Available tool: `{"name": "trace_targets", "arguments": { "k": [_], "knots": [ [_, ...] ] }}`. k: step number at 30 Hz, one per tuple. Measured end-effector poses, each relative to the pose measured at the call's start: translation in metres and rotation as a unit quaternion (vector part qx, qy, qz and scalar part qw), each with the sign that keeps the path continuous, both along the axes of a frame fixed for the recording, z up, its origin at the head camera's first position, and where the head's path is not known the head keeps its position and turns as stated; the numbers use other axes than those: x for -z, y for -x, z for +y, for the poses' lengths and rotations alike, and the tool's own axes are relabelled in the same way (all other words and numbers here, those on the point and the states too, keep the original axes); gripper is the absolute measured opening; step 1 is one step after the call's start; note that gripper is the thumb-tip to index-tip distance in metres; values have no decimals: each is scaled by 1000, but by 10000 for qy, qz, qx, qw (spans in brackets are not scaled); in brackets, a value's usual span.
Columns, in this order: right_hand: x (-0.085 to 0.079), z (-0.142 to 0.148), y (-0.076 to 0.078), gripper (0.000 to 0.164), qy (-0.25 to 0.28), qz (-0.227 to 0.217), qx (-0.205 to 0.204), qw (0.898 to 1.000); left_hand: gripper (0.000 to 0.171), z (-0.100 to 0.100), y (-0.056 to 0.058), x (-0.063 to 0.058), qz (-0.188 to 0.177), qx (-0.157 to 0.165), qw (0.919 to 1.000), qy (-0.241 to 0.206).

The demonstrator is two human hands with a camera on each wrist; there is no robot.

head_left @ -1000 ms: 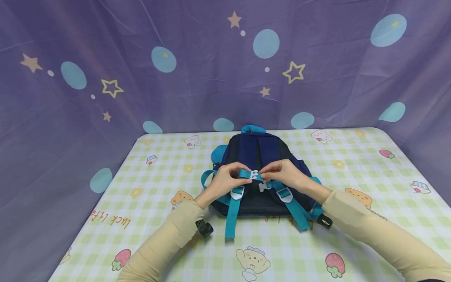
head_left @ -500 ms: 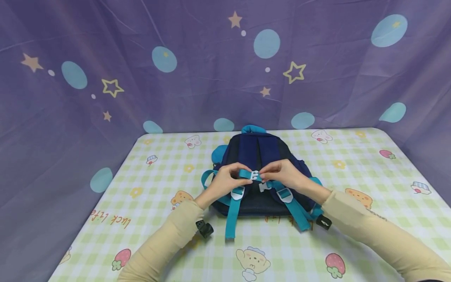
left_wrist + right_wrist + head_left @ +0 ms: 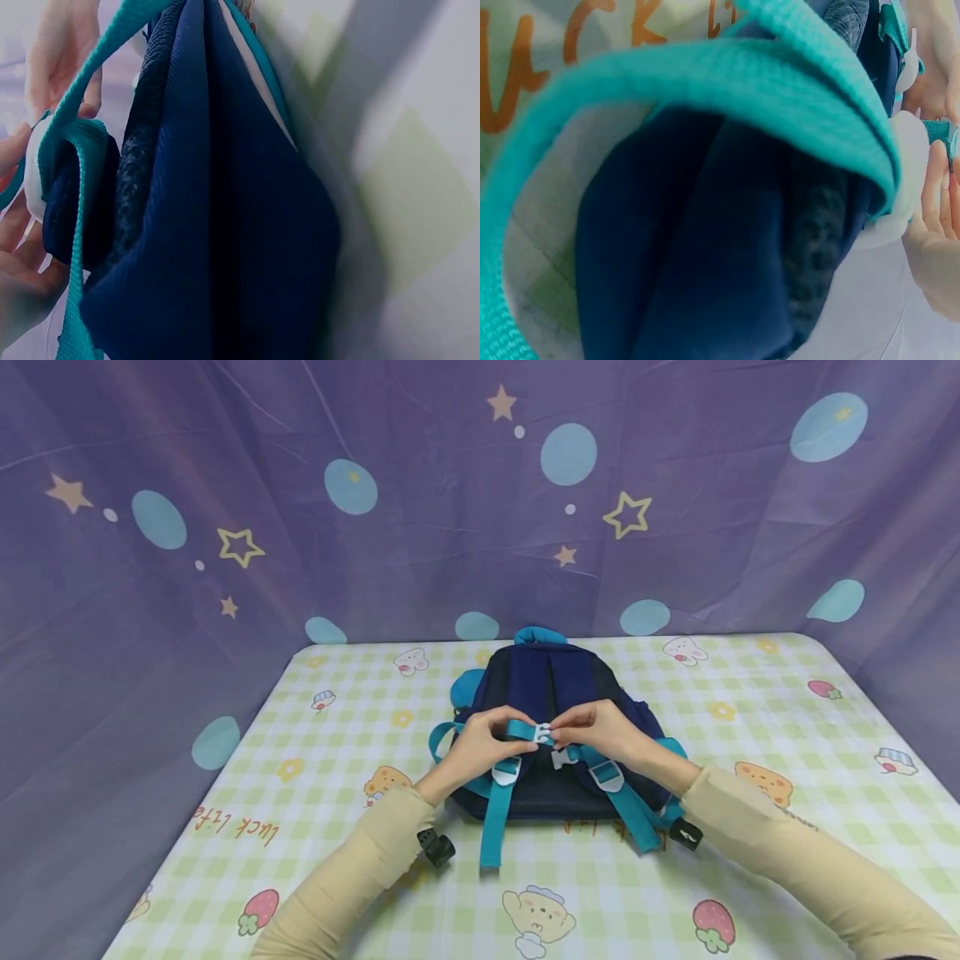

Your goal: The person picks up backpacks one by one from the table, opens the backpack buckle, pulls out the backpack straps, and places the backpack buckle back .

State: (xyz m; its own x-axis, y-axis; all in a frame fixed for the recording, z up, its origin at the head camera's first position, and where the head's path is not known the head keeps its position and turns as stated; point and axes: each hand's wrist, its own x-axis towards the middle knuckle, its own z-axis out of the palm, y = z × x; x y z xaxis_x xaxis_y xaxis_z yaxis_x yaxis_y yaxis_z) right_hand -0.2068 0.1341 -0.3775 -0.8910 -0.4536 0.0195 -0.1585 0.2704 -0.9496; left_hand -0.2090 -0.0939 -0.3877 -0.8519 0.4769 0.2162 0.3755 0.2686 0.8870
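Backpack (image 3: 534,681) lies on checked tablecloth (image 3: 615,893) before purple curtain (image 3: 435,552).

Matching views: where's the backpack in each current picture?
Head: backpack, just right of and below centre.
Left wrist: backpack, large, centre-left, running top to bottom.
Right wrist: backpack, large, lower middle.
Shared landmark: teal webbing, attached to it.

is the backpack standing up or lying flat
Lying flat: the backpack rests on the table with its shoulder straps facing up.
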Motion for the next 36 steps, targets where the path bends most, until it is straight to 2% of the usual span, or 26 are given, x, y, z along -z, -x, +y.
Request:
{"name": "trace_targets", "arguments": {
  "k": [20,27,36],
  "knots": [
    [1,-2,-1,23,241,-115,13,9996,27,4,-1,-1,-122,-37,9999,12],
    [0,1,-1,25,175,-122,-19,9998,26,4,0,-1,-39,-72,10000,-36],
    [-3,2,0,30,140,-38,194,9997,25,4,-1,0,49,-169,9998,6]
  ]
}}
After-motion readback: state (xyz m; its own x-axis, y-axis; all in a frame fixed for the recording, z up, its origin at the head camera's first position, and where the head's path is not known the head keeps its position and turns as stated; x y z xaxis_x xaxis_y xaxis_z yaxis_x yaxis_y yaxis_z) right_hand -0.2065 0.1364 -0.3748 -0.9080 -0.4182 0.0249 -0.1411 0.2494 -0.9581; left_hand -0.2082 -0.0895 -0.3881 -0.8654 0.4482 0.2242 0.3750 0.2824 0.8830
